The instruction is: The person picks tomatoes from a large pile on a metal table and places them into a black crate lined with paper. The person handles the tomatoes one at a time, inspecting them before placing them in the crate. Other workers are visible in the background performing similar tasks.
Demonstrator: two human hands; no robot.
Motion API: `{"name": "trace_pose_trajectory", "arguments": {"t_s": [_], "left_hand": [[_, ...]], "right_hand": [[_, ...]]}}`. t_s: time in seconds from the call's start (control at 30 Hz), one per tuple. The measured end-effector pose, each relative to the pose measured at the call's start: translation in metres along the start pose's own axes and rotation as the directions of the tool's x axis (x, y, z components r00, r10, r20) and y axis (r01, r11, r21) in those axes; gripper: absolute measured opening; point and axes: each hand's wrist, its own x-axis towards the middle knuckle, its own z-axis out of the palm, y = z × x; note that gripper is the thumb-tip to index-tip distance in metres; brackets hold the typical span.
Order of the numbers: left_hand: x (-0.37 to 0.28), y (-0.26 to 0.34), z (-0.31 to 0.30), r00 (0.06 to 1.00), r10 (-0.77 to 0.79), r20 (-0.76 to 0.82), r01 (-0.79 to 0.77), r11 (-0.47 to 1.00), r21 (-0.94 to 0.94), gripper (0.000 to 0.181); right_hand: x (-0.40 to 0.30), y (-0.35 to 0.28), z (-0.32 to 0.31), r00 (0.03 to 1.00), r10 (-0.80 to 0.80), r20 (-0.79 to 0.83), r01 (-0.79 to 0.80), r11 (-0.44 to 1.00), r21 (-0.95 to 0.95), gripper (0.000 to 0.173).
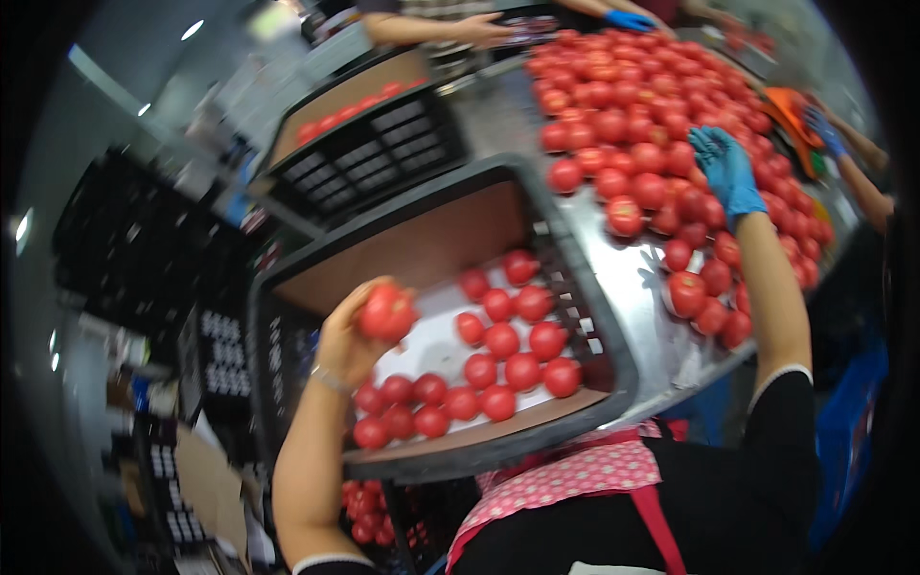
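Observation:
My bare left hand (352, 341) holds a red tomato (388, 313) over the left part of a black plastic crate (624, 374). Brown cardboard lines the crate's sides, and several tomatoes (502, 340) lie on its pale bottom, mostly toward the right and near sides. Over to the right, my right hand (729, 176) in a blue glove is above a large heap of tomatoes (647, 158) on a metal table (611, 251). Its fingers look bunched and blurred; whether anything is under them is hidden.
Behind the crate stands another black crate (374, 147) with tomatoes in it. Stacked black crates (136, 237) fill the left side, near torn cardboard (212, 481). Other people's hands reach in at the far edge and right, one blue-gloved (825, 131) near an orange object (790, 126). More tomatoes (368, 512) sit below.

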Motion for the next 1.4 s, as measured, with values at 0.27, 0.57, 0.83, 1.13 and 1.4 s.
{"name": "trace_pose_trajectory", "arguments": {"t_s": [0.27,0.57,0.83,1.13,1.4], "left_hand": [[-0.007,0.01,-0.028,0.992,0.123,0.001,-0.122,0.991,-0.062,0.033],[-0.005,0.01,-0.022,0.97,0.196,-0.143,-0.184,0.978,0.094,0.037],[-0.004,0.012,-0.03,0.968,0.223,-0.117,-0.206,0.969,0.136,0.039],[-0.006,0.012,-0.018,0.95,0.276,-0.148,-0.221,0.925,0.309,0.039],[-0.007,0.01,-0.018,0.969,0.067,-0.238,0.018,0.94,0.34,0.053]], "right_hand": [[-0.164,0.083,0.291,0.681,0.314,0.661,0.161,0.817,-0.554,0.033],[-0.238,0.187,0.329,0.404,0.286,0.869,0.663,0.562,-0.494,0.075],[-0.207,0.198,0.331,0.468,0.452,0.759,0.053,0.843,-0.535,0.071],[-0.196,0.188,0.337,0.426,0.646,0.633,-0.325,0.763,-0.559,0.044],[-0.201,0.185,0.335,0.236,0.807,0.541,-0.191,0.584,-0.789,0.068]]}}
